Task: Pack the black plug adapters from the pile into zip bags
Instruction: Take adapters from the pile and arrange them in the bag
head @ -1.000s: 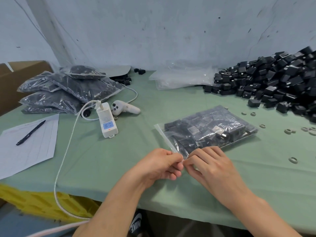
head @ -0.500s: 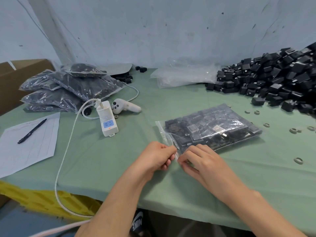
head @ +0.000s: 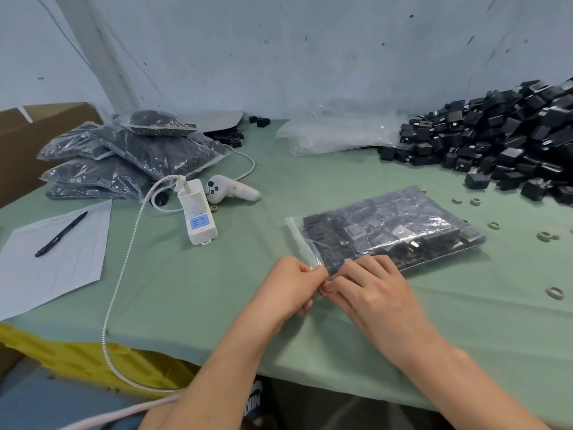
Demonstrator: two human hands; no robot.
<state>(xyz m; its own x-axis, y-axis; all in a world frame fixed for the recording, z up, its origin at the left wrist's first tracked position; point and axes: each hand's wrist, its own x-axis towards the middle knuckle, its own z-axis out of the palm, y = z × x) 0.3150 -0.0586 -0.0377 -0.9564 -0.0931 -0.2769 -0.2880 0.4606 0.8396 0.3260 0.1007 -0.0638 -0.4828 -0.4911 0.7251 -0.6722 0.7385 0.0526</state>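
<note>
We see the filled zip bag (head: 393, 228) lying flat on the green table (head: 217, 305), centre-right, packed with black plug adapters. Its zip edge faces left and runs toward us. Both hands meet at the near corner of that edge.

The left hand (head: 290, 285) is curled tight, its thumb and forefinger pinching the clear zip strip; the other fingers are folded under. The right hand (head: 373, 288) is just beside it, nearly touching it, with its fingers (head: 356, 268) bent and their tips pressed on the same strip and the bag's near edge. We cannot tell where the right thumb sits, since it is hidden under the hand.

The loose pile of adapters (head: 502, 141) is at the far right against the wall, well apart from the bag. A stack of empty clear bags (head: 338, 135) lies just left of the pile. Small pale rings (head: 554, 293) are scattered on the table right of the bag.

At the far left a heap of filled bags (head: 124, 156) sits beside a cardboard box (head: 31, 135). Near it are a white power strip (head: 198, 212) with a braided cable (head: 124, 259) running off the table edge, and a white controller (head: 232, 190) just beside the strip. At the near left lies a paper sheet (head: 62, 268) with a black pen (head: 60, 234) on it.
</note>
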